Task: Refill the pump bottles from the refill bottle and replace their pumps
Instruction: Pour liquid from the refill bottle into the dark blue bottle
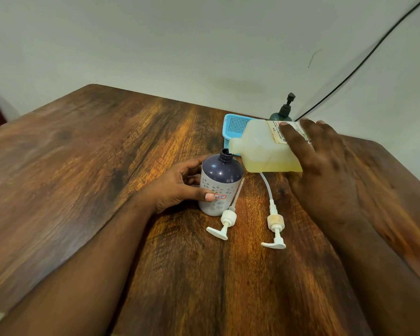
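Note:
A dark purple and white pump bottle stands upright on the wooden table, its neck uncapped. My left hand grips its side. My right hand holds a translucent refill bottle tipped on its side, its spout at the pump bottle's neck; yellowish liquid lies in its lower part. Two white pumps lie on the table in front: one beside the bottle's base, the other to its right. A dark green pump bottle with its pump on stands at the back.
A blue perforated basket sits behind the refill bottle near the table's back edge. A black cable runs up the wall at the right. The wall closes off the back of the table.

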